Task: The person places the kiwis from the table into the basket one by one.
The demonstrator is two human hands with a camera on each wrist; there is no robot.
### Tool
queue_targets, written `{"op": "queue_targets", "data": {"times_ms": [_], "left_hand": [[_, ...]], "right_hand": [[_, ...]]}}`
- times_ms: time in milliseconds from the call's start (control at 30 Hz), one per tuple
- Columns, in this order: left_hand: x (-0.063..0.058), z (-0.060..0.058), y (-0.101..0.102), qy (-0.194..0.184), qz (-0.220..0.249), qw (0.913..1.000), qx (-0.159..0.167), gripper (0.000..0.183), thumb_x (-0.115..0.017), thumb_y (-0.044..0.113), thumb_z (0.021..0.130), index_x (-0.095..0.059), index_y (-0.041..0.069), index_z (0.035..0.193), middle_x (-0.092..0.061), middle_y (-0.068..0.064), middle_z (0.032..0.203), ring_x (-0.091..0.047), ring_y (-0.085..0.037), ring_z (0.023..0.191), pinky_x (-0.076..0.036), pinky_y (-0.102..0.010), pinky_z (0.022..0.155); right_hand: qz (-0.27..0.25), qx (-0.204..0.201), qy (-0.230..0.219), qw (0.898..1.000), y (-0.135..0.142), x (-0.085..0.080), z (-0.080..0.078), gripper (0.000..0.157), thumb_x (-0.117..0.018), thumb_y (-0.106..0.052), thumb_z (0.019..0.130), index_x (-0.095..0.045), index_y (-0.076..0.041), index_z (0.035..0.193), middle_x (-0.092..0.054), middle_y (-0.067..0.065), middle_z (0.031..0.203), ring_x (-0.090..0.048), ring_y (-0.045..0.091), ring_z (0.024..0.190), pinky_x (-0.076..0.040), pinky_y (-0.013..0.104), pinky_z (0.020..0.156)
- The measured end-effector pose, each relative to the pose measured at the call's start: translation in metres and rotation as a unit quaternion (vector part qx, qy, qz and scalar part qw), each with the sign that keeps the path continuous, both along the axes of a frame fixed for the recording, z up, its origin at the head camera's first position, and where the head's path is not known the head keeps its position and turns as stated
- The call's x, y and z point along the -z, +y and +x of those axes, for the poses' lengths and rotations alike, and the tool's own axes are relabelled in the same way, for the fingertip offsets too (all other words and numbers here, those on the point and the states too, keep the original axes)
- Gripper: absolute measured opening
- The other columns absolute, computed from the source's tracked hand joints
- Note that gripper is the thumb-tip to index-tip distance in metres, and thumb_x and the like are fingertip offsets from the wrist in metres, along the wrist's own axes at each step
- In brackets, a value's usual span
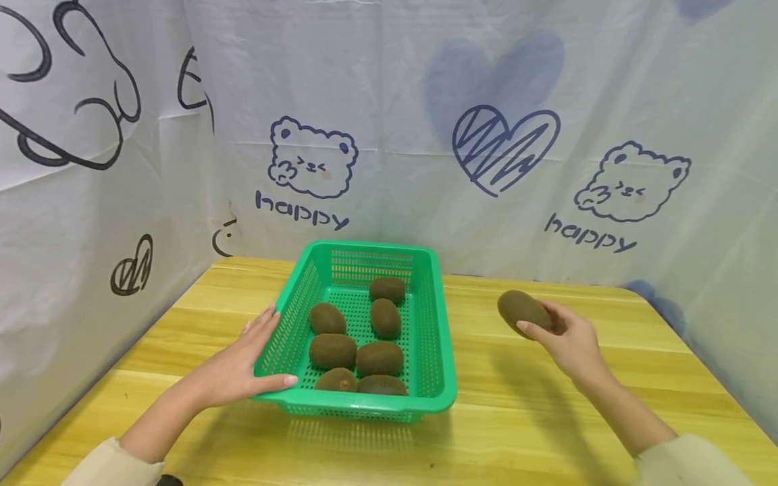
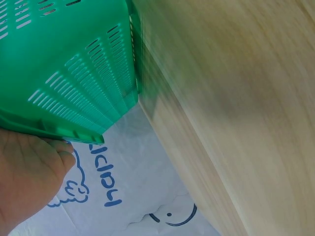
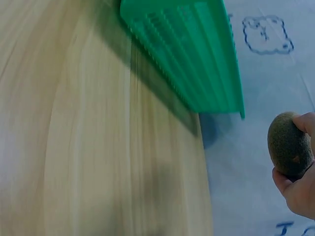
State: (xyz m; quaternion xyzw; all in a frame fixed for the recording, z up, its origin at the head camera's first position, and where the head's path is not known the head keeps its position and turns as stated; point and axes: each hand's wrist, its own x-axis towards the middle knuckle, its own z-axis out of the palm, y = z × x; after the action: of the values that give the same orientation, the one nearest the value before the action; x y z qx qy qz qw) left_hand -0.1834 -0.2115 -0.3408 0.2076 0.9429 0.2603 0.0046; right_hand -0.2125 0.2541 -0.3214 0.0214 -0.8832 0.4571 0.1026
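A green plastic basket [image 1: 448,337] on the wooden table holds several brown kiwis, one kiwi [image 1: 379,358] among them near its front. My left hand [image 1: 234,368] grips the basket's front left corner, thumb over the rim and fingers along the outer left side. In the left wrist view, that hand [image 2: 34,172] is at the rim, partly hidden by it. To the right of the basket, my right hand [image 1: 574,341] pinches another kiwi [image 1: 521,312] between thumb and fingers, above the table. The right wrist view shows this kiwi [image 3: 288,145] at the right edge.
The wooden table [image 1: 498,432] extends on both sides of the basket. A white cloth [image 1: 401,182] printed with bears and hearts hangs behind and at the sides. A small dark object [image 1: 169,480] shows at the bottom edge by the left sleeve.
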Motion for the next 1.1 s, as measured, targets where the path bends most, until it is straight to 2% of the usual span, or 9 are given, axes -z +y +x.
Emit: {"op": "queue_targets", "data": {"times_ms": [100, 200, 300, 367, 533, 800, 933, 1100], "left_hand": [[0.0, 0.0, 0.0, 0.0, 0.001, 1.0, 0.001, 0.101, -0.062, 0.052, 0.082, -0.006, 0.0, 0.149, 0.002, -0.02, 0.156, -0.003, -0.057, 0.135, -0.017, -0.073, 0.1], [0.0, 0.0, 0.0, 0.0, 0.0, 1.0, 0.0, 0.101, -0.062, 0.052, 0.082, -0.006, 0.0, 0.149, 0.002, -0.02, 0.156, -0.003, -0.057, 0.135, -0.017, -0.073, 0.1], [-0.001, 0.0, 0.0, 0.0, -0.001, 1.0, -0.002, 0.101, -0.062, 0.052, 0.081, -0.007, 0.0, 0.149, 0.002, -0.021, 0.156, -0.003, -0.057, 0.135, -0.018, -0.073, 0.1], [-0.001, 0.0, 0.0, -0.001, -0.001, 1.0, -0.002, 0.101, -0.061, 0.052, 0.081, -0.007, 0.001, 0.149, 0.002, -0.021, 0.156, -0.003, -0.057, 0.135, -0.018, -0.073, 0.1], [-0.002, 0.0, 0.0, 0.001, -0.001, 1.0, -0.001, 0.101, -0.061, 0.052, 0.082, -0.007, 0.0, 0.149, 0.002, -0.021, 0.156, -0.004, -0.058, 0.134, -0.019, -0.073, 0.1], [-0.002, 0.0, 0.0, 0.004, -0.003, 1.0, 0.0, 0.101, -0.062, 0.052, 0.081, -0.007, 0.0, 0.149, 0.001, -0.021, 0.156, -0.005, -0.058, 0.134, -0.019, -0.073, 0.1], [-0.002, 0.0, 0.0, 0.005, -0.003, 1.0, 0.002, 0.1, -0.062, 0.051, 0.082, -0.007, 0.0, 0.149, 0.001, -0.021, 0.155, -0.005, -0.058, 0.134, -0.019, -0.073, 0.099], [-0.002, -0.001, 0.0, 0.001, -0.006, 1.0, 0.001, 0.101, -0.061, 0.052, 0.082, -0.006, 0.001, 0.149, 0.002, -0.022, 0.155, -0.005, -0.059, 0.133, -0.021, -0.074, 0.098]], "right_hand": [[-0.008, -0.021, 0.006, 1.0, -0.012, -0.005, 0.002, 0.062, -0.065, -0.032, 0.087, -0.045, -0.001, 0.136, -0.053, 0.021, 0.13, -0.049, -0.015, 0.089, -0.047, 0.007, 0.075], [-0.016, -0.043, 0.006, 0.999, -0.025, -0.011, 0.003, 0.06, -0.065, -0.03, 0.087, -0.045, -0.002, 0.135, -0.053, 0.021, 0.13, -0.057, 0.002, 0.099, -0.049, 0.01, 0.076], [-0.026, -0.064, 0.005, 0.998, -0.038, -0.016, 0.004, 0.058, -0.065, -0.026, 0.087, -0.045, -0.001, 0.135, -0.054, 0.021, 0.129, -0.058, 0.022, 0.108, -0.05, 0.012, 0.076], [-0.035, -0.079, 0.005, 0.996, -0.045, -0.018, 0.005, 0.057, -0.066, -0.022, 0.086, -0.045, 0.0, 0.135, -0.054, 0.022, 0.128, -0.058, 0.028, 0.108, -0.051, 0.014, 0.076], [-0.054, -0.111, 0.004, 0.992, -0.064, -0.018, 0.004, 0.054, -0.068, -0.017, 0.085, -0.048, 0.0, 0.132, -0.057, 0.02, 0.125, -0.059, 0.026, 0.104, -0.052, 0.015, 0.076], [-0.079, -0.189, 0.026, 0.979, -0.093, -0.012, -0.004, 0.051, -0.067, -0.008, 0.084, -0.049, 0.004, 0.13, -0.057, 0.023, 0.123, -0.06, 0.032, 0.107, -0.053, 0.019, 0.079], [-0.061, -0.215, 0.043, 0.974, -0.108, -0.009, -0.01, 0.051, -0.067, -0.008, 0.083, -0.049, 0.005, 0.129, -0.058, 0.023, 0.122, -0.06, 0.033, 0.108, -0.054, 0.026, 0.083], [0.002, -0.243, 0.075, 0.967, -0.123, -0.006, -0.021, 0.051, -0.069, -0.01, 0.082, -0.05, 0.005, 0.127, -0.058, 0.022, 0.121, -0.062, 0.031, 0.105, -0.054, 0.036, 0.085]]}}
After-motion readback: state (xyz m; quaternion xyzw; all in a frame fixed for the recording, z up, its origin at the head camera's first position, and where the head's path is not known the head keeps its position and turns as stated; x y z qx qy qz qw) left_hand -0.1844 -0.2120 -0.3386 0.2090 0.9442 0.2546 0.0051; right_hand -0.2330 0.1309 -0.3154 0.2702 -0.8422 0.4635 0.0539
